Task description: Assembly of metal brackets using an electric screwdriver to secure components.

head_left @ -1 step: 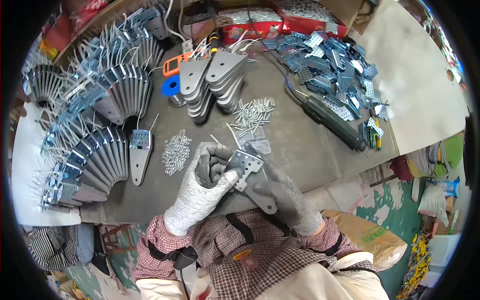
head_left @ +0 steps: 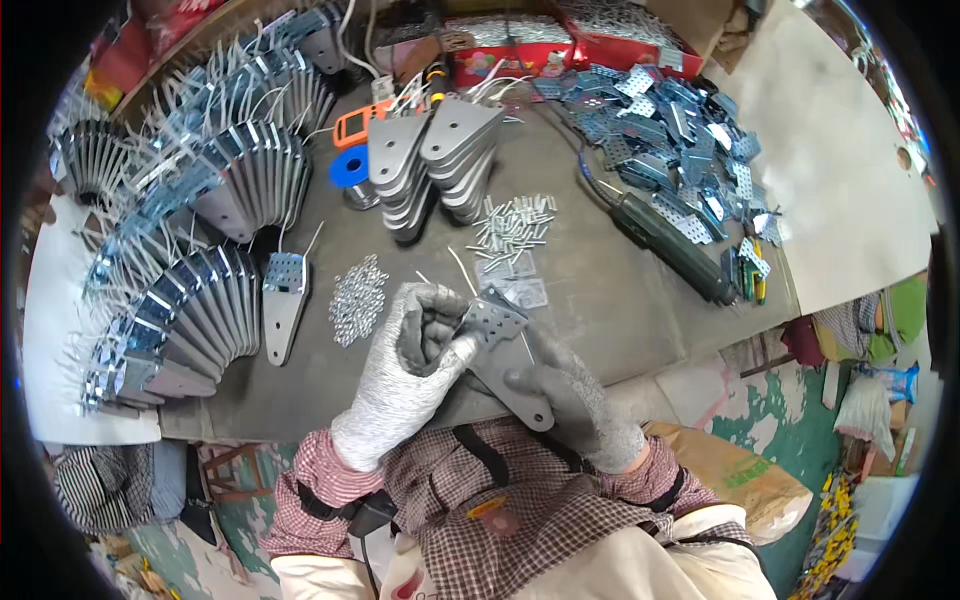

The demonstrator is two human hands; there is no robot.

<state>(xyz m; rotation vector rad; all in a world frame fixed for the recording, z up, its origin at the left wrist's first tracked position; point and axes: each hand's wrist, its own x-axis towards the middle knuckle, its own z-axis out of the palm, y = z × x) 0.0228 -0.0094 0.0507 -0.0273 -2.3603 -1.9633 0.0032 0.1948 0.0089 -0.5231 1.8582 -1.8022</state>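
Here, my left hand (head_left: 415, 350) is curled into a fist about the upper end of a grey metal hinge plate (head_left: 510, 370), fingers closed by the perforated zinc bracket (head_left: 492, 322) fixed at that end; my right hand (head_left: 575, 400) cups the plate's narrow rounded lower end from below and the right, fingers closed loosely on it; so the plate is held in both hands, just above the near edge of the table (head_left: 600, 300); its long axis runs from upper left, at the left hand, down to lower right, at the right hand; the bracket end lies nearer the left hand. Table: dark grey, crowded; a pile of small washers (head_left: 357, 298) just left of the left hand; a scatter of bolts (head_left: 512, 232) beyond the plate; one finished hinge (head_left: 282, 300) lying flat further left; fanned rows of assembled hinges (head_left: 200, 300) along the left side; stacked bare plates (head_left: 430, 165) at the back; a heap of perforated brackets (head_left: 680, 130) at back right; a dark power tool (head_left: 670, 245) lying right of centre.
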